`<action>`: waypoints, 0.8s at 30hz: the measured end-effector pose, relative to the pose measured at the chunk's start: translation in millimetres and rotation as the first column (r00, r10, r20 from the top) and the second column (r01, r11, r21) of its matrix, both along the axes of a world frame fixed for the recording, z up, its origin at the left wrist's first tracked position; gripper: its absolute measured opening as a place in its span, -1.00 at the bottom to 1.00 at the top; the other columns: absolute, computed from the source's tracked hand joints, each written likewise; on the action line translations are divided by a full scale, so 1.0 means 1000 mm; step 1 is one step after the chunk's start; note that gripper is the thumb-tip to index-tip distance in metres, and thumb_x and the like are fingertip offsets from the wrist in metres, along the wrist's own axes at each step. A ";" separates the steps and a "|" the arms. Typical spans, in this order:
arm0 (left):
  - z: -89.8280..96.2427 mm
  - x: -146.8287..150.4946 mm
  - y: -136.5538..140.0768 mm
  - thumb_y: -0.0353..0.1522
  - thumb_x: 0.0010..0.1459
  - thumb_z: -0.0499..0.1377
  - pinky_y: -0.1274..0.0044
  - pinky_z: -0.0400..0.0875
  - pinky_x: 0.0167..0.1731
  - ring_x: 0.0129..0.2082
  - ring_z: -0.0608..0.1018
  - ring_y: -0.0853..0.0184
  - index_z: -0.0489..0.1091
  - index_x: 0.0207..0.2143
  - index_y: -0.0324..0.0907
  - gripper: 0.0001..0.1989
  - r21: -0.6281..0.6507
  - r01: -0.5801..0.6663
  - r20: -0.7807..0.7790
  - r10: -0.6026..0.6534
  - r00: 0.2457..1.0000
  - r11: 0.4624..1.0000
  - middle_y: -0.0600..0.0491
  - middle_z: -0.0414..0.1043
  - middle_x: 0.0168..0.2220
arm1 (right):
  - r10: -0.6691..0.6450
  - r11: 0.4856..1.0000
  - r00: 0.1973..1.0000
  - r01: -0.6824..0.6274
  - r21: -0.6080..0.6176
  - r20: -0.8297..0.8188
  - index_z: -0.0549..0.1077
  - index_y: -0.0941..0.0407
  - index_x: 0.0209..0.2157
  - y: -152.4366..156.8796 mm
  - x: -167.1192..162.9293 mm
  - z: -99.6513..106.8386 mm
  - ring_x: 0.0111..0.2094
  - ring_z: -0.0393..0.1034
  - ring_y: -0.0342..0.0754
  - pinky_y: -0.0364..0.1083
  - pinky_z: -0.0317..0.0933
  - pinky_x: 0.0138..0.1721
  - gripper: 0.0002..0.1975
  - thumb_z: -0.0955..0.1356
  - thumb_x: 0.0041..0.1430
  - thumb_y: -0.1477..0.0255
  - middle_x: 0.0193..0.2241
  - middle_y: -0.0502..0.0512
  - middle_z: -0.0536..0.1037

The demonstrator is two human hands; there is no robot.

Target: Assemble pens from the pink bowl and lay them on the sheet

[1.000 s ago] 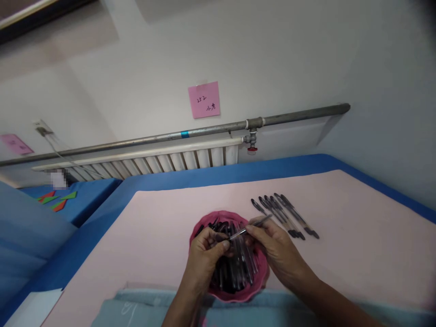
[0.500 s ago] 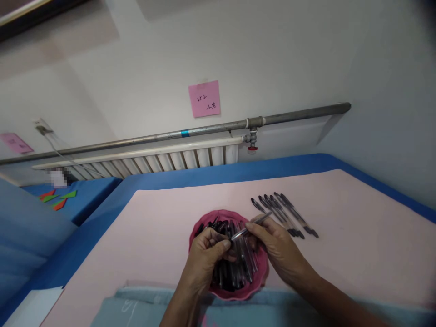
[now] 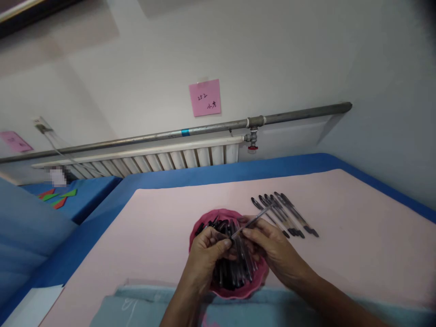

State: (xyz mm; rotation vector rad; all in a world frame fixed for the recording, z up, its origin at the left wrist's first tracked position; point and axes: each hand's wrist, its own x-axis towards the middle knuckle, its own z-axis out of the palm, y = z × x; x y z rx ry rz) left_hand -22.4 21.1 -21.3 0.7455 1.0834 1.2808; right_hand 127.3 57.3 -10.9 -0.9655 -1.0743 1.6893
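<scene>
Between my two hands runs a clear pen barrel [image 3: 255, 220], slanting up to the right. My left hand [image 3: 206, 252] is closed in a pinch at its lower end, where a small dark part shows at the fingertips. With thumb and fingers my right hand [image 3: 274, 243] grips the barrel partway along, and its upper end sticks out past the fingers. Both hands are over a pink scalloped bowl [image 3: 235, 293] filled with black caps and clear pen parts [image 3: 235, 272], partly hidden by the hands. To the right, several capped pens [image 3: 289, 213] lie side by side.
The table has a pink cover [image 3: 153, 236] with a blue border [image 3: 190, 175]. Folded blue-grey cloth [image 3: 143, 306] lies along the near edge, and white paper [image 3: 37, 304] at left. Behind are a radiator [image 3: 170, 156] and a pipe with a valve [image 3: 252, 141].
My right hand has shifted slightly left along the barrel, closer to my left hand. More of the barrel now shows beyond its fingers, tilted more steeply. My left hand has barely moved.
</scene>
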 end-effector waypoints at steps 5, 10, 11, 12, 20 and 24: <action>0.000 0.000 0.000 -0.34 -0.21 0.36 0.57 0.35 -0.50 -0.60 0.46 0.43 0.34 -0.51 -0.23 -0.75 0.042 -0.017 -0.054 0.020 0.998 0.999 0.14 0.41 -0.59 | -0.062 0.998 0.997 0.061 0.022 0.048 0.40 0.13 -0.54 -0.002 -0.001 0.003 -0.71 0.11 -0.25 -0.22 -0.02 -0.68 -0.78 0.44 -0.12 0.28 -0.74 -0.16 0.31; 0.001 0.001 -0.001 -0.34 -0.18 0.34 0.56 0.34 -0.49 -0.59 0.46 0.43 0.33 -0.51 -0.22 -0.76 0.019 0.006 -0.013 -0.006 1.000 1.000 0.13 0.42 -0.57 | -0.016 1.000 1.000 0.016 0.009 0.007 0.44 0.14 -0.43 -0.002 -0.001 0.004 -0.70 0.12 -0.25 -0.23 -0.01 -0.68 -0.78 0.44 -0.11 0.30 -0.72 -0.15 0.33; 0.001 0.001 -0.001 -0.34 -0.18 0.34 0.56 0.34 -0.49 -0.59 0.46 0.43 0.33 -0.51 -0.22 -0.76 0.021 0.005 -0.017 -0.004 1.000 1.000 0.13 0.42 -0.57 | -0.019 1.000 1.000 0.018 0.016 0.013 0.44 0.15 -0.46 -0.002 -0.001 0.004 -0.70 0.12 -0.25 -0.23 -0.01 -0.67 -0.79 0.44 -0.12 0.30 -0.73 -0.15 0.32; 0.001 0.001 -0.001 -0.34 -0.17 0.34 0.56 0.34 -0.49 -0.59 0.46 0.43 0.33 -0.51 -0.22 -0.76 0.026 0.006 -0.028 -0.005 1.000 1.000 0.13 0.42 -0.57 | -0.030 0.999 0.999 0.029 0.019 0.025 0.44 0.15 -0.49 -0.002 -0.001 0.004 -0.70 0.11 -0.26 -0.23 -0.02 -0.68 -0.79 0.44 -0.12 0.30 -0.73 -0.16 0.31; 0.002 0.003 -0.001 -0.33 -0.18 0.34 0.57 0.33 -0.50 -0.61 0.45 0.43 0.29 -0.52 -0.21 -0.73 0.026 0.014 -0.026 -0.013 1.000 1.000 0.15 0.40 -0.62 | -0.026 1.000 0.999 0.026 0.006 0.019 0.44 0.15 -0.47 -0.002 0.000 0.004 -0.69 0.12 -0.25 -0.23 -0.02 -0.67 -0.77 0.45 -0.12 0.29 -0.72 -0.15 0.32; 0.004 0.003 -0.001 -0.33 -0.23 0.37 0.57 0.32 -0.51 -0.60 0.45 0.42 0.30 -0.53 -0.21 -0.71 0.031 0.016 -0.043 -0.014 0.999 0.999 0.15 0.40 -0.63 | -0.054 0.998 0.998 0.054 -0.017 0.018 0.43 0.13 -0.46 -0.001 -0.001 0.003 -0.70 0.09 -0.26 -0.24 -0.07 -0.69 -0.76 0.45 -0.12 0.27 -0.72 -0.17 0.30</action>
